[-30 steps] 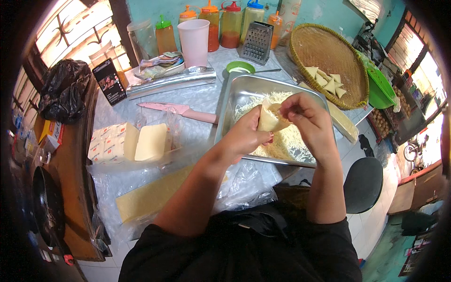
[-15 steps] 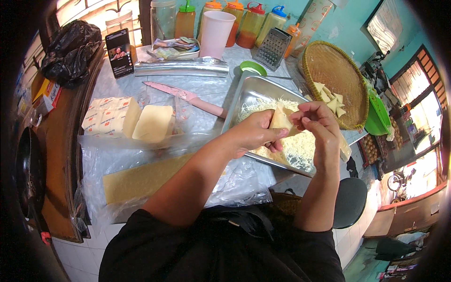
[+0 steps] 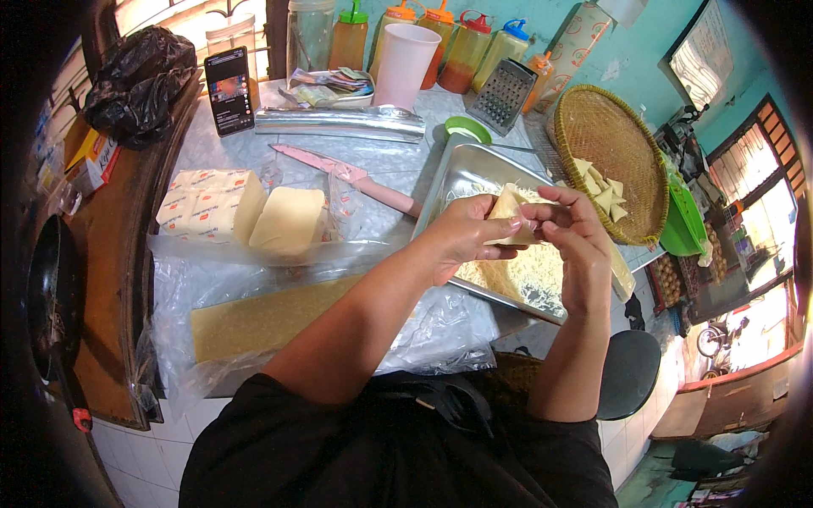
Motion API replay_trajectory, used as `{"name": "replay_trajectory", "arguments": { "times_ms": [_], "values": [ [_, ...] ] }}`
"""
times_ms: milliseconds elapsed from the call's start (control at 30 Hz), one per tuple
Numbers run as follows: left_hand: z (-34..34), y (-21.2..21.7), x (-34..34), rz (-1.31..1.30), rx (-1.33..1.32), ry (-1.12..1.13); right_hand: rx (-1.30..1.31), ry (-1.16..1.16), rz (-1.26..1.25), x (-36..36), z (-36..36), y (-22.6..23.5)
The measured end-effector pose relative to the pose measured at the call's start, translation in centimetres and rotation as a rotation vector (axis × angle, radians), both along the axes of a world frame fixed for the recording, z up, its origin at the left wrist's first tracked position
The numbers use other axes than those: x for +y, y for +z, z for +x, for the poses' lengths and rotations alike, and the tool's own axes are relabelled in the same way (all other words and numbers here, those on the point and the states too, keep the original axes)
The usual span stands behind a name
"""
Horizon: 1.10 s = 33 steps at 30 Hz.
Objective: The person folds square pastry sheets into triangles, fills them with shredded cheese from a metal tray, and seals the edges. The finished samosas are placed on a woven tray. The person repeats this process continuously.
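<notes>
In my left hand point(image 3: 461, 233) I hold a folded dough wrapper point(image 3: 506, 203), pale and pocket-shaped, with the thumb pressed along its front. My right hand point(image 3: 580, 241) has its fingertips pinched at the wrapper's right edge; part of that grip is hidden. Beneath both hands lies a metal tray point(image 3: 455, 168) of grated cheese point(image 3: 546, 275). Left of my forearm, a flat strip of dough sheet point(image 3: 262, 320) rests on clear plastic. Several folded triangular pastries point(image 3: 605, 193) sit in a round woven basket point(image 3: 603, 127) to the right of the tray.
A pink knife point(image 3: 360, 180) lies left of the tray, near a cut cheese block point(image 3: 288, 222) and a wrapped block point(image 3: 207, 203). Behind stand a propped phone point(image 3: 229, 93), a foil roll point(image 3: 339, 124), a white cup point(image 3: 406, 63), sauce bottles point(image 3: 466, 55) and a box grater point(image 3: 503, 96).
The wrapper has been turned and closed up more between my hands, its open top now less visible. My left thumb has shifted upward. The whole view has shifted slightly.
</notes>
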State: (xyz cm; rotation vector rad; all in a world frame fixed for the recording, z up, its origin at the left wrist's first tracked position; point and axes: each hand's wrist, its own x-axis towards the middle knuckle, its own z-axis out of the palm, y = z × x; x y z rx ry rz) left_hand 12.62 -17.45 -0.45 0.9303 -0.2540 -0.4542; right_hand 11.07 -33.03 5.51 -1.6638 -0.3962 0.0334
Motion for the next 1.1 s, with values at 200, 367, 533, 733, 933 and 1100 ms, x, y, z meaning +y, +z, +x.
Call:
{"name": "replay_trajectory", "arguments": {
  "times_ms": [200, 367, 533, 733, 933, 1100],
  "values": [
    [-0.1, 0.0, 0.1, 0.037, 0.02, 0.015, 0.033, -0.009, 0.01, 0.4, 0.1, -0.2],
    [-0.1, 0.4, 0.0, 0.126, 0.026, 0.082, 0.015, -0.019, 0.082, -0.1, 0.0, -0.6],
    [0.9, 1.8, -0.5, 1.009, -0.612, 0.492, -0.055, -0.17, -0.063, -3.1, -0.4, -1.2],
    [4.8, 2.9, -1.4, 1.169, -0.778, 0.654, -0.033, -0.298, -0.364, -5.5, -0.7, -4.1],
    [2.3, 1.8, -2.9, -0.146, 0.058, 0.311, 0.118, 0.065, -0.139, -4.6, -0.2, -4.7],
    [-0.9, 1.7, -3.2, -0.229, 0.087, 0.028, 0.395, 0.35, 0.299, -3.6, -0.7, -4.2]
  ]
}}
